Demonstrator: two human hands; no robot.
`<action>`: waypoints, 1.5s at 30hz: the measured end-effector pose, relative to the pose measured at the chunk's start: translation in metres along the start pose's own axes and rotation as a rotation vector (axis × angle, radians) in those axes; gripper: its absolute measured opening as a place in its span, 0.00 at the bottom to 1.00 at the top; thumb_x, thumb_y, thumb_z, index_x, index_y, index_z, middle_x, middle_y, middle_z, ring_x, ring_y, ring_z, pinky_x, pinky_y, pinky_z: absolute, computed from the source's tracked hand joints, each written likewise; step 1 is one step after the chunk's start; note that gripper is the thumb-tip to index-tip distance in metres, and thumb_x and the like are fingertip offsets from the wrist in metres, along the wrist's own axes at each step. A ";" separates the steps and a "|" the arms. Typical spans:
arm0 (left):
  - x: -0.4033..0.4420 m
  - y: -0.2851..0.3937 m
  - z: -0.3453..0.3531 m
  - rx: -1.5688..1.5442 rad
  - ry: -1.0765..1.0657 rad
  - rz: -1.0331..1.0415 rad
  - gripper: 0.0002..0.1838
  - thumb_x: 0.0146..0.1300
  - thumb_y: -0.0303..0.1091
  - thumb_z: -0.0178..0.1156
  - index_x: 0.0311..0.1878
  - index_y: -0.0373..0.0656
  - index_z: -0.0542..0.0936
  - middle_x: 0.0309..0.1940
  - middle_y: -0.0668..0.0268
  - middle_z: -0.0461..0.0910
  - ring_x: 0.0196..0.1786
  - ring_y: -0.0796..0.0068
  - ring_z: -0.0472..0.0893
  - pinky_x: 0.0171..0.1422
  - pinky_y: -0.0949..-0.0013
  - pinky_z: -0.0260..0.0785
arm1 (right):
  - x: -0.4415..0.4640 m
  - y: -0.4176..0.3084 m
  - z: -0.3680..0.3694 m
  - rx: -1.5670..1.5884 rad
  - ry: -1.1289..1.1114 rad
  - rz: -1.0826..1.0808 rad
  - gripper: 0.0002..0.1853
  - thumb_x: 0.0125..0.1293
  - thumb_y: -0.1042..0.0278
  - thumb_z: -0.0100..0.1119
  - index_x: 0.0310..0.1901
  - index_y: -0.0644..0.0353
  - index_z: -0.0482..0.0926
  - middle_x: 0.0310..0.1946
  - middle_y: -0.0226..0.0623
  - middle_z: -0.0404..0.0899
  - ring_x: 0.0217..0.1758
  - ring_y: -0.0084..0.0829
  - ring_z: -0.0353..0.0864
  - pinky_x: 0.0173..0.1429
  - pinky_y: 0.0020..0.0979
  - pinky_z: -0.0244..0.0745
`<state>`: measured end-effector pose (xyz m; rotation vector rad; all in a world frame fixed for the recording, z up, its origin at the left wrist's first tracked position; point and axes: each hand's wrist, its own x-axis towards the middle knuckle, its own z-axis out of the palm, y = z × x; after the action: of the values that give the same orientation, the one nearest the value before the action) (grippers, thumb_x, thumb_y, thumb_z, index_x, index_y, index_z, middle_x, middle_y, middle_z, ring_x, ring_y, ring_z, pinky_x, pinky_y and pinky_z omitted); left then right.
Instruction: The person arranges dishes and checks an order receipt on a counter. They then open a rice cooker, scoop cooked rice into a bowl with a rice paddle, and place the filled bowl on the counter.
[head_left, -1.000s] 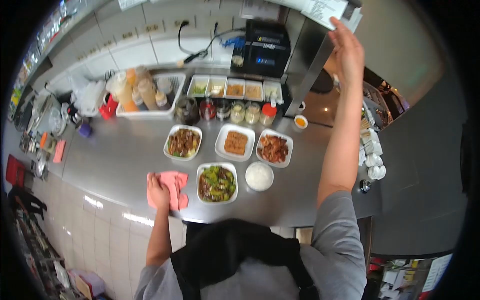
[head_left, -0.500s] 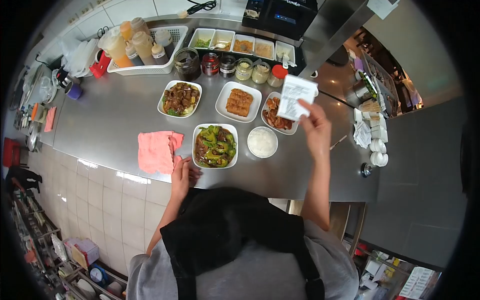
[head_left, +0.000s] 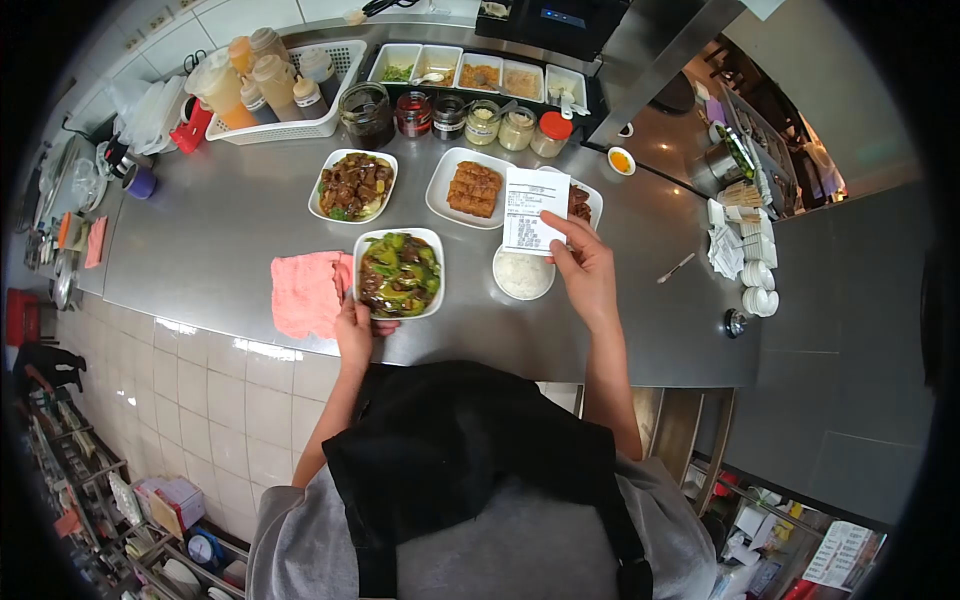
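My right hand [head_left: 585,270] pinches a printed paper slip [head_left: 535,208] over the dishes, partly covering the plate of dark meat [head_left: 578,205] and the bowl of rice [head_left: 523,274]. At the lower left corner of the dish of green vegetables and meat [head_left: 401,274], my left hand [head_left: 357,328] grips the rim, some fingers under the edge. A folded pink cloth [head_left: 308,293] lies just left of that dish. Behind stand a dish of brown meat pieces [head_left: 354,187] and a dish of sliced golden food [head_left: 471,190].
Jars [head_left: 448,117] and a tray of toppings [head_left: 480,75] line the counter's back. A white basket [head_left: 330,127] holds squeeze bottles. A small bowl with orange contents [head_left: 621,161] is at the right, near stacked white dishes [head_left: 757,272] and a pen [head_left: 676,267].
My right hand has brought the slip down from the upper right to above the rice. My left hand has left the cloth and taken the vegetable dish, which has shifted left.
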<state>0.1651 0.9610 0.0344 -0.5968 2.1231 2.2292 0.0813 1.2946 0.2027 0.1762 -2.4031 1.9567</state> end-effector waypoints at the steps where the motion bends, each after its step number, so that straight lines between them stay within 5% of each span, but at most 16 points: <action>1: 0.004 0.001 -0.010 0.014 0.013 -0.002 0.20 0.79 0.36 0.40 0.63 0.30 0.66 0.36 0.51 0.82 0.29 0.57 0.87 0.29 0.64 0.83 | 0.000 0.001 0.001 -0.007 -0.006 0.000 0.21 0.68 0.85 0.51 0.59 0.59 0.81 0.60 0.34 0.74 0.46 0.20 0.81 0.48 0.23 0.81; 11: 0.023 0.029 -0.071 -0.044 0.163 -0.015 0.22 0.80 0.42 0.41 0.62 0.32 0.69 0.37 0.53 0.84 0.33 0.63 0.88 0.34 0.67 0.85 | 0.001 0.003 0.030 0.107 -0.119 0.061 0.19 0.68 0.85 0.52 0.58 0.60 0.81 0.56 0.33 0.75 0.43 0.20 0.80 0.47 0.23 0.81; 16: -0.022 0.040 -0.049 0.042 0.608 0.144 0.17 0.80 0.43 0.43 0.39 0.40 0.71 0.24 0.65 0.78 0.22 0.76 0.77 0.26 0.71 0.71 | -0.020 0.047 0.070 0.034 -0.279 0.156 0.16 0.67 0.83 0.52 0.54 0.62 0.82 0.44 0.38 0.77 0.42 0.29 0.82 0.45 0.27 0.81; 19: -0.040 0.011 -0.031 0.408 0.501 0.372 0.16 0.79 0.41 0.45 0.44 0.39 0.76 0.27 0.61 0.80 0.26 0.68 0.79 0.32 0.67 0.72 | -0.032 0.082 0.093 -0.206 -0.328 0.069 0.15 0.66 0.83 0.53 0.51 0.62 0.83 0.41 0.40 0.78 0.39 0.33 0.83 0.44 0.31 0.79; 23: -0.041 0.026 0.014 0.755 -0.112 0.646 0.09 0.70 0.31 0.57 0.48 0.39 0.78 0.46 0.56 0.80 0.49 0.50 0.80 0.52 0.58 0.75 | -0.034 0.109 0.111 -0.387 -0.290 -0.185 0.15 0.62 0.84 0.53 0.47 0.60 0.84 0.40 0.44 0.78 0.38 0.43 0.81 0.44 0.37 0.76; 25: -0.035 0.033 0.040 0.713 -0.200 0.698 0.11 0.66 0.29 0.59 0.51 0.40 0.80 0.53 0.58 0.79 0.59 0.54 0.77 0.61 0.56 0.71 | -0.032 0.116 0.115 -0.387 -0.293 -0.193 0.14 0.62 0.84 0.54 0.46 0.60 0.84 0.39 0.44 0.78 0.39 0.45 0.80 0.45 0.39 0.75; 29: -0.016 0.020 0.055 0.835 -0.180 0.849 0.13 0.64 0.26 0.60 0.52 0.41 0.80 0.56 0.60 0.79 0.61 0.55 0.76 0.64 0.55 0.68 | -0.033 0.121 0.122 -0.476 -0.249 -0.293 0.13 0.63 0.80 0.56 0.45 0.56 0.85 0.37 0.43 0.78 0.38 0.45 0.80 0.44 0.39 0.75; 32: -0.004 0.012 0.055 0.835 -0.171 0.839 0.14 0.62 0.26 0.62 0.52 0.43 0.81 0.56 0.63 0.80 0.60 0.58 0.77 0.63 0.56 0.67 | -0.037 0.100 0.117 -0.657 -0.278 -0.012 0.10 0.65 0.72 0.56 0.41 0.51 0.86 0.36 0.45 0.81 0.37 0.50 0.82 0.42 0.46 0.77; 35: 0.000 0.011 0.050 0.803 -0.185 0.803 0.15 0.60 0.27 0.64 0.51 0.43 0.81 0.55 0.65 0.80 0.59 0.60 0.77 0.61 0.58 0.68 | -0.038 0.096 0.111 -0.613 -0.331 0.036 0.10 0.66 0.65 0.55 0.43 0.44 0.86 0.31 0.45 0.83 0.34 0.51 0.83 0.39 0.49 0.76; 45: -0.005 0.017 0.054 0.764 -0.157 0.777 0.17 0.58 0.29 0.67 0.52 0.43 0.81 0.55 0.65 0.80 0.59 0.60 0.77 0.61 0.58 0.68 | -0.047 0.099 0.110 -0.762 -0.465 0.037 0.16 0.66 0.67 0.49 0.54 0.40 0.78 0.26 0.48 0.82 0.33 0.52 0.82 0.40 0.52 0.73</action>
<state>0.1509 1.0125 0.0530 0.4902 3.1290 1.2974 0.1215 1.2097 0.0785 0.5977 -3.2514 0.9418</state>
